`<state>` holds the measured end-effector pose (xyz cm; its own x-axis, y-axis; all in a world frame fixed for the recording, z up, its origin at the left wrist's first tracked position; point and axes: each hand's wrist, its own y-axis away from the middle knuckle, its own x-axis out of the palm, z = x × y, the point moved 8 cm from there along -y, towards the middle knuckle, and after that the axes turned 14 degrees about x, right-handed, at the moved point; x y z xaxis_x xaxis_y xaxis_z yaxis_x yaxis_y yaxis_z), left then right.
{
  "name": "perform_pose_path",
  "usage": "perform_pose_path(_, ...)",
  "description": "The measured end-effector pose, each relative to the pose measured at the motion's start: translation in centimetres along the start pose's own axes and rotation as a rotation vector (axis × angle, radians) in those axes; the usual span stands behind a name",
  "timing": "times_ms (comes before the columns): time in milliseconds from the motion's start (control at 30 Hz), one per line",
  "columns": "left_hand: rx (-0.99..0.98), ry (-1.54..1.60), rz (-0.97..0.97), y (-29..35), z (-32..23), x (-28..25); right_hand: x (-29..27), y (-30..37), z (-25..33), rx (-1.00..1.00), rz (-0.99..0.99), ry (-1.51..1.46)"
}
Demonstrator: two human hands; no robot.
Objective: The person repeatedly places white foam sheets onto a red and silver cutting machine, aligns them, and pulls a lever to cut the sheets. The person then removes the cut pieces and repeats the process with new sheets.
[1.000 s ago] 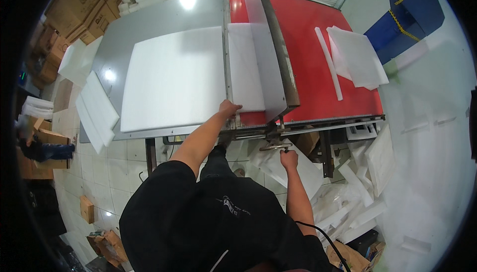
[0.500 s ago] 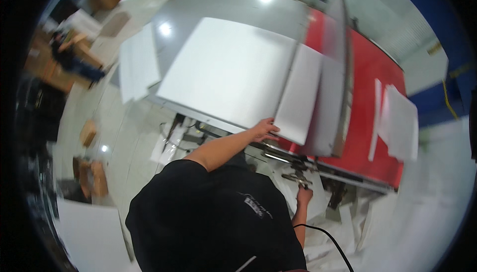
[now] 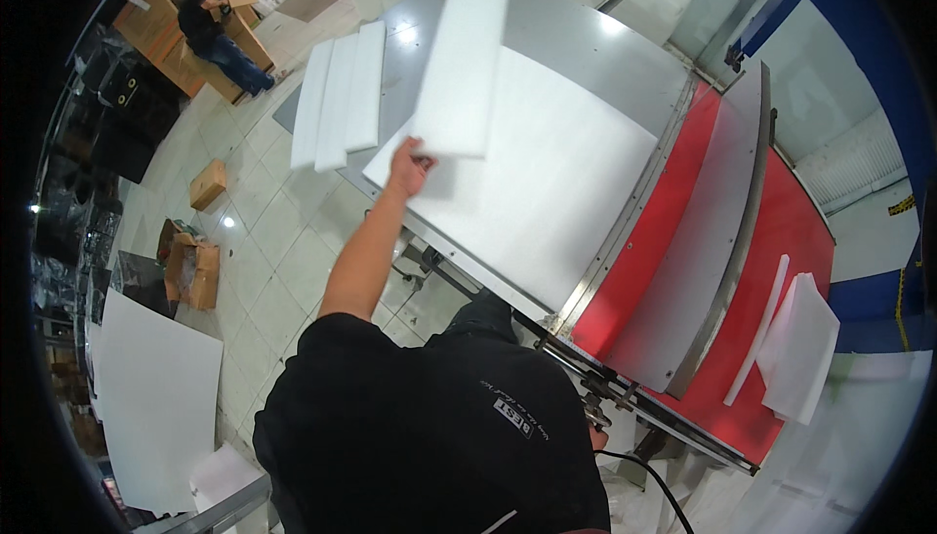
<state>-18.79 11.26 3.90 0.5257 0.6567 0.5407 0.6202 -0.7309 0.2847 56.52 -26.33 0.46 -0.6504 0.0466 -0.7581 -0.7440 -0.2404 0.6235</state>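
My left hand (image 3: 410, 171) grips the near end of a thick white foam strip (image 3: 464, 65). The strip is lifted over the left part of a large white foam sheet (image 3: 576, 183), which lies flat on the grey metal table (image 3: 625, 56). Three similar foam strips (image 3: 337, 100) lie side by side at the table's left edge. Low at the table's front, my right hand (image 3: 598, 438) is closed at a metal handwheel (image 3: 593, 411); my black shirt hides much of that hand and forearm.
An upright grey metal plate (image 3: 703, 231) stands over the red table section (image 3: 771, 339), where foam offcuts (image 3: 802, 349) lie. Cardboard boxes (image 3: 200, 275) and a white sheet (image 3: 156, 397) are on the left floor. Another person (image 3: 224, 41) is far left. A black cable (image 3: 649, 471) runs beside me.
My left hand has carried the foam strip from beside the upright plate leftward, over the big sheet. My right hand stays low by the handwheel. The view has turned.
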Motion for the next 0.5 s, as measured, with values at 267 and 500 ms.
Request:
perform_pose_path(267,0.123,-1.060,0.022,-5.8,-1.3,-10.7,1.7,-0.4,-0.6,-0.045,0.070,-0.027)
perform_pose_path(500,0.059,-2.053,0.537,8.9,8.7,1.0,0.6,-2.1,-2.0,-0.076,-0.054,0.039)
